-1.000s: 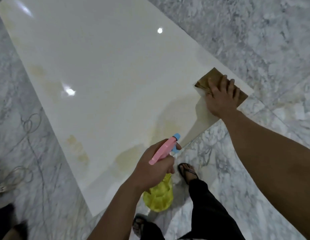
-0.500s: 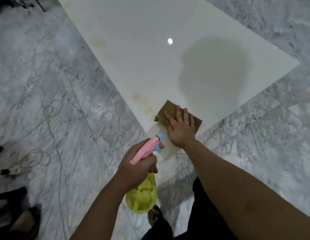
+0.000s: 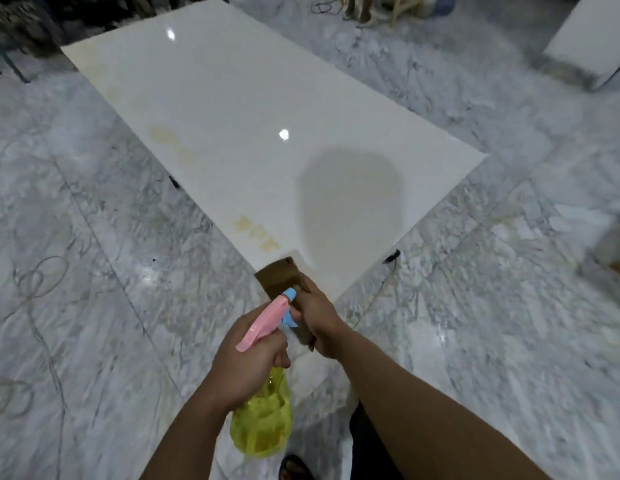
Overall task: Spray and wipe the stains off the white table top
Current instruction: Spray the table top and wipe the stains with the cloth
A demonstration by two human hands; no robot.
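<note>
The long white table top (image 3: 260, 109) stretches away from me over a marble floor. Yellow-brown stains (image 3: 256, 233) sit near its left edge close to me, with a fainter stain (image 3: 166, 138) farther along that edge. My left hand (image 3: 248, 362) grips a yellow spray bottle (image 3: 263, 424) with a pink and blue trigger head, its nozzle pointing toward the near corner. My right hand (image 3: 319, 318) holds a brown cloth (image 3: 279, 275) at the near corner of the table, its fingers curled over the cloth.
Grey-white marble floor (image 3: 94, 306) surrounds the table. Thin cables (image 3: 38, 282) lie looped on the floor at the left. Another white slab (image 3: 592, 39) stands at the far right. My foot in a sandal (image 3: 296, 467) shows at the bottom.
My right hand dragged the cloth from the right corner across to the near left corner and now curls round it. My view rose, taking in the whole table.
</note>
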